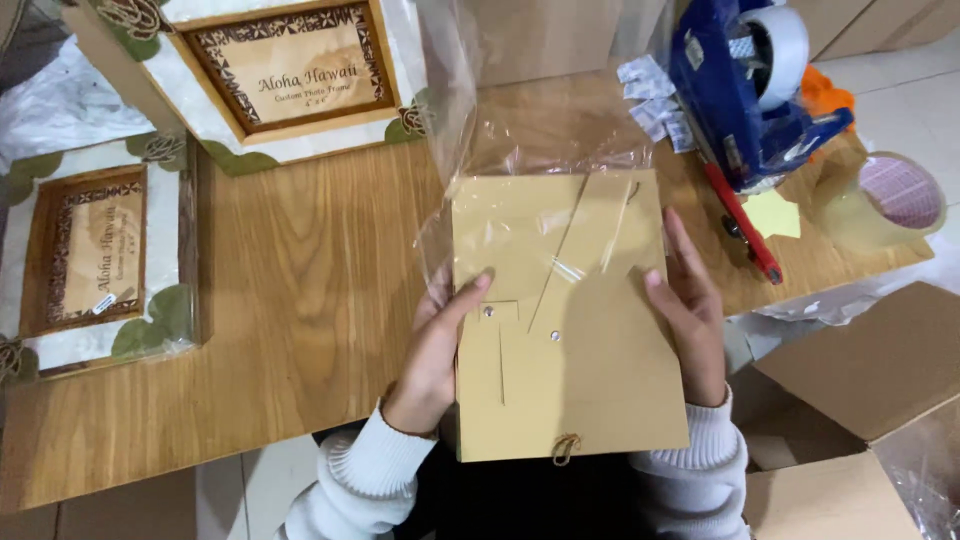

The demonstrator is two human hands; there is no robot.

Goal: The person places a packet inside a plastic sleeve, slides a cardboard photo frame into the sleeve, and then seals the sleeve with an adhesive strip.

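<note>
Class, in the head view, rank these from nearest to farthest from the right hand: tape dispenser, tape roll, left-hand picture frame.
From the right hand:
1. Tape dispenser, above it, slightly right.
2. Tape roll, far right table edge.
3. Left-hand picture frame, far left.

framed pictures (pixel 95 255), blue tape dispenser (pixel 745 95), cardboard box (pixel 860 400)

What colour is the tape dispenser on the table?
Blue, with a red handle; the tape dispenser shows clearly in the head view, upper right.
</note>
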